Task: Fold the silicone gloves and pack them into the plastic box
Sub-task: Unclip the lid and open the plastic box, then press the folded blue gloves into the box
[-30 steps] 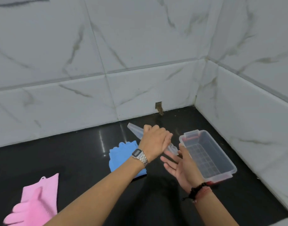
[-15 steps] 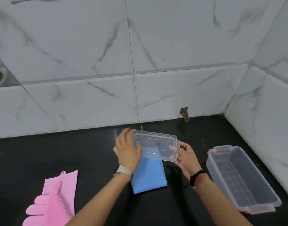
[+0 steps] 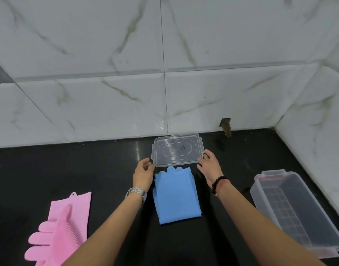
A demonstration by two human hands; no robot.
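A clear plastic lid lies flat on the black counter near the back wall. My left hand hovers just off its left front corner with fingers loosely curled, holding nothing. At the lid's right front corner my right hand touches the edge with relaxed fingers. A blue silicone glove pair lies stacked between my forearms. The pink gloves lie at the lower left. The open clear plastic box with red latches stands at the right.
White marble-look tiles close the back and the right side, meeting in a corner. A small chipped hole sits at the foot of the back wall. Black counter stretches to the left.
The lid went from being held in the air by both hands to lying flat on the counter by the wall. My left hand has let go of it; the view shifted left.
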